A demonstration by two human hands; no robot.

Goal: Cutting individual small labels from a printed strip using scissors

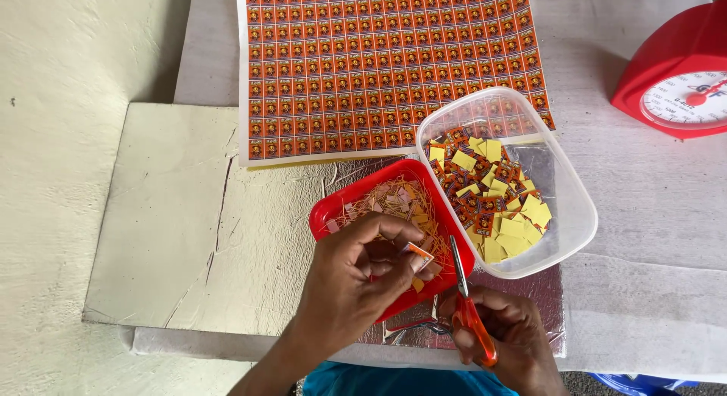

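Holding a small orange label (pixel 418 254) between thumb and fingertips, the left hand (pixel 356 279) was observed above the near edge of a red tray (pixel 327 213). The label was seen as a little rectangular cut piece, orange on its printed face with a pale border, tilted and pinched at one end. The right hand (pixel 509 339) was found closed around the orange handles of a pair of scissors (pixel 467 309), whose slim metal blades were pointed away from the person, toward the label, and lay over the tray's near right rim. Whether the blades touched the label could not be told.

Thin yellowish paper trimmings and a few pale scraps were noted inside the red tray. Just beside it, to the right and touching or overlapping its edge, a clear plastic tub (pixel 575 214) was recorded, filled with loose cut labels, some lying orange face up and others showing a plain yellow back. Beyond both containers an uncut printed sheet (pixel 379 55) was laid flat, covered in rows of the same small orange labels, with its lower right corner lying under the tub. A silvery foil sheet (pixel 541 290) was seen beneath the containers, resting on a pale cracked board (pixel 166 214). A red dial scale (pixel 678 70) was noted at the far right, well apart from the hands.
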